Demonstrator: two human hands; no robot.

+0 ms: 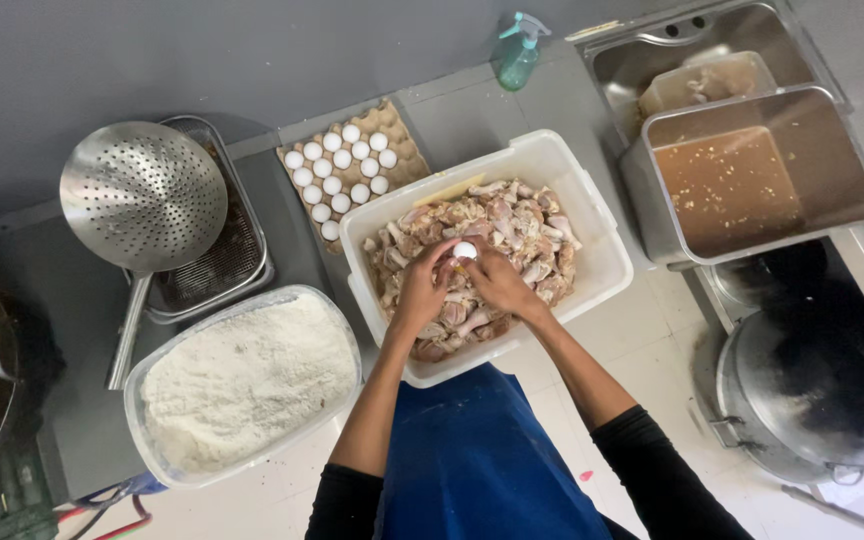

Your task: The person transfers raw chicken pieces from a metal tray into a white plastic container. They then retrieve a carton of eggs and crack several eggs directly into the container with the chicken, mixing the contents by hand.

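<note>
Egg [464, 250], white, pinched between left hand [422, 290] and right hand [500, 282]. Tub [592, 215] of raw chicken pieces [512, 225] directly beneath the grip; egg tray [347, 170] beyond it, leftward.

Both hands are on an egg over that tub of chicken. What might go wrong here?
1. The egg is held by both the left hand and the right hand right above the raw chicken, so bits of shell could drop in.
2. The white tub seems to jut past the counter edge toward the person; a bump might tip it.
</note>
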